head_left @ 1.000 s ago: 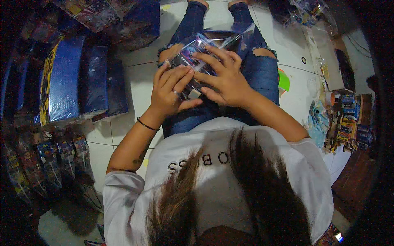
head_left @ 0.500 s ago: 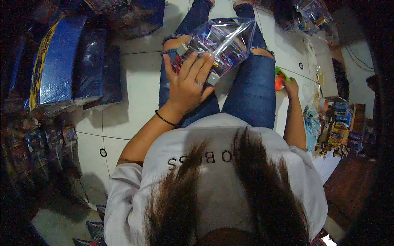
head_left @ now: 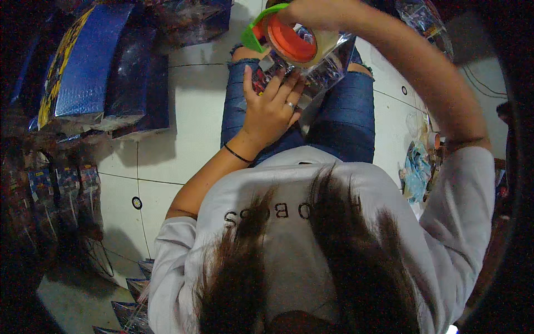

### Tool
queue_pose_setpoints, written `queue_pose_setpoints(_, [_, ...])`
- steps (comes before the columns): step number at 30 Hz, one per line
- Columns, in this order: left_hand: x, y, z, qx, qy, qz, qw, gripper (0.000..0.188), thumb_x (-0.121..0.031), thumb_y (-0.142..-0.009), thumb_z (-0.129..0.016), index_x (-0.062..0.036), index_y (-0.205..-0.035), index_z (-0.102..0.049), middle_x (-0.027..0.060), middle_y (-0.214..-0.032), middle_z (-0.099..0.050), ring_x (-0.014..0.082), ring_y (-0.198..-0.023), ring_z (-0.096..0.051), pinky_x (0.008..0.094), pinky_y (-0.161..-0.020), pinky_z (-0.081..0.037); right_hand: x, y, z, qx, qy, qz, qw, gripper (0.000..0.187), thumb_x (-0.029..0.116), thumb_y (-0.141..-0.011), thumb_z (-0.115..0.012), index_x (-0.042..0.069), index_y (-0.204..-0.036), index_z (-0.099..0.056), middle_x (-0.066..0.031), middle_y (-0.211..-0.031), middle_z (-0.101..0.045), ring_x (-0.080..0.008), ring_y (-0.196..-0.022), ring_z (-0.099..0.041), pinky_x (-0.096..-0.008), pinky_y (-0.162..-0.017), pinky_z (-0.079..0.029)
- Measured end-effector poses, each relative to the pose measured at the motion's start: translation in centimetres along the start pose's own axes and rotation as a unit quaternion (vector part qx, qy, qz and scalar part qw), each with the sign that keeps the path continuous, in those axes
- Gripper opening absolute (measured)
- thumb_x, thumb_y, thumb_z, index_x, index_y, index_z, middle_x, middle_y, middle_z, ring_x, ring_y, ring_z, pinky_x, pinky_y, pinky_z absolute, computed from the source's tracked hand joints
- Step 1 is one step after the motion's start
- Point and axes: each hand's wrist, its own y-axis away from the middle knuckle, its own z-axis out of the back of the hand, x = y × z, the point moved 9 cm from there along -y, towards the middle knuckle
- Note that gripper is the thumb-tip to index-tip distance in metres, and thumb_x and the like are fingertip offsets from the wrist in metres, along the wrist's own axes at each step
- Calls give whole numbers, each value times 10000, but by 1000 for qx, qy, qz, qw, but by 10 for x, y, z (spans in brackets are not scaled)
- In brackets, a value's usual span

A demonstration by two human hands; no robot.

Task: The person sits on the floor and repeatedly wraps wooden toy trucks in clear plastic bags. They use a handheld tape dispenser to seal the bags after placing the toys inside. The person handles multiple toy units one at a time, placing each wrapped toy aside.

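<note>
A clear plastic-wrapped package (head_left: 336, 62) with dark, colourful contents lies across my thighs, near the knees. My left hand (head_left: 270, 108) rests on its near side with the fingers spread and the thumb apart. Over the package's far side, my right hand (head_left: 320, 14) grips a green tape dispenser (head_left: 256, 36) carrying a roll of tape with an orange core. The roll covers part of the package, and the fingers of my right hand are partly hidden behind the wrist.
Large blue wrapped boxes (head_left: 92, 64) stand at the left. Below them are several small packaged items (head_left: 67, 189). A light blue crumpled bag (head_left: 416, 172) lies at the right, and clear-wrapped things (head_left: 424, 26) sit at the far right. Small black wheels (head_left: 137, 202) lie on the tiled floor.
My right hand has swung from beside my right thigh up and left, bringing the tape dispenser over the package. The left hand still lies on the package, shifted slightly right in view.
</note>
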Motion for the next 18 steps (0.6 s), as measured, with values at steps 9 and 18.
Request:
queue_pose_setpoints(9, [4, 1, -5, 29, 7, 1, 1000, 696, -356, -556, -793, -137, -1187, -600, 19, -1229, -567, 213, -1154, -501, 583, -1079, -201, 17, -75, -53, 352, 175, 86, 916, 357, 280, -748, -674, -28, -929, -672, -201, -901, -659, -341, -819, -629, -404, -712, -503])
queue_pose_setpoints(18, [25, -6, -2, -14, 64, 12, 998, 663, -337, -535, -804, -144, -1145, -632, 6, -1195, -598, 198, -1123, -523, 569, -1102, -188, -38, 149, -21, -189, 53, 82, 977, 532, 192, -660, -659, 68, -1175, -606, -188, -1152, -558, -345, -1048, -586, -394, -929, -464])
